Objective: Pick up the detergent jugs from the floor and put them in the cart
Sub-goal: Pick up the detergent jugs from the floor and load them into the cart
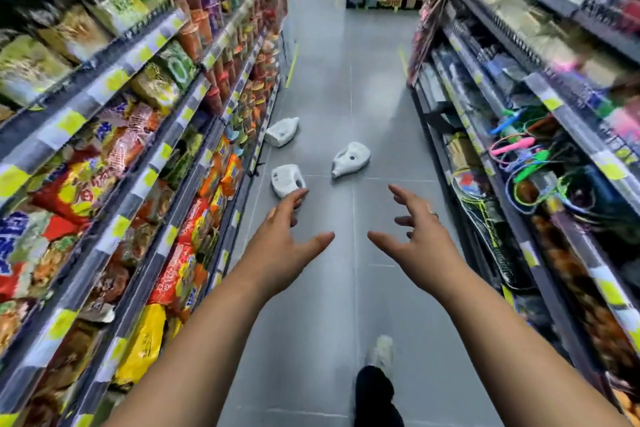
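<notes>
White jugs: we count three detergent jugs, all lying on their sides on the grey floor (349,97), none lifted yet.
Nearest jug: the near-left jug (287,180) lies left of centre in the frame, close to the foot of the left shelving; our left fingertips overlap its lower edge in the view, though we cannot tell whether they touch it.
Middle jug: the centre jug (350,159) lies just right of it, spout pointing down-left, well apart from both shelf rows.
Far jug: the far-left jug (282,132) sits further up the frame, tight against the left shelf base.
Hands: our left hand (282,236) and right hand (412,236) are both spread with fingers splayed, holding nothing, stretched forward towards the jugs.
Cart: none appears anywhere in the frame.
Progress: we judge the task at its very start: three pickups and three placements remain, as far as we can see.
Surroundings: snack packets (194,253) fill the left shelves; cords and small goods (533,156) crowd the right shelves.
</notes>
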### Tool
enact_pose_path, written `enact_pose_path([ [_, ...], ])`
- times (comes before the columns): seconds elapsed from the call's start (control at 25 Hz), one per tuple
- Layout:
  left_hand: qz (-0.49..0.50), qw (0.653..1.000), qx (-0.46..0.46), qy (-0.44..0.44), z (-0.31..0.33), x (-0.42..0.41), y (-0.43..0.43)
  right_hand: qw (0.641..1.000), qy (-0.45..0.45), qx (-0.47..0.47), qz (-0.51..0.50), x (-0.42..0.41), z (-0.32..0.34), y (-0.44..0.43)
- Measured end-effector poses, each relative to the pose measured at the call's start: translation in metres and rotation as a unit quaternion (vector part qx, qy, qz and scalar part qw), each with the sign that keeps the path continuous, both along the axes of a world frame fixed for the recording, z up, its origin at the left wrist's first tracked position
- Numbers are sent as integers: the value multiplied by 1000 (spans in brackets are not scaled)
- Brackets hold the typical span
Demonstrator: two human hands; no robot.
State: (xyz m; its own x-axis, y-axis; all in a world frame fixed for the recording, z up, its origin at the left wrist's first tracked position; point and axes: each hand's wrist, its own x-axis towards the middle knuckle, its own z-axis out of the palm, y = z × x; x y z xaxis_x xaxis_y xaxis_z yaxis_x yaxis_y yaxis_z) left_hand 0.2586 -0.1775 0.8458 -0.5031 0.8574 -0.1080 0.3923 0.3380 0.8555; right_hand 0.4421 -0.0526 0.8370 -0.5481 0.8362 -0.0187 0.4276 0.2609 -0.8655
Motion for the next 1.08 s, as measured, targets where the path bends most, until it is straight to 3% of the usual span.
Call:
enact_pose_path([
  [0.44, 39, 998, -23, -40, -18, -106, 293, 998, -48, 7, 30, -109, 3, 320],
  [1.08, -13, 988, -118, -101, -116, -346, 655, 992, -116, -49, -31, -342, -102, 670],
])
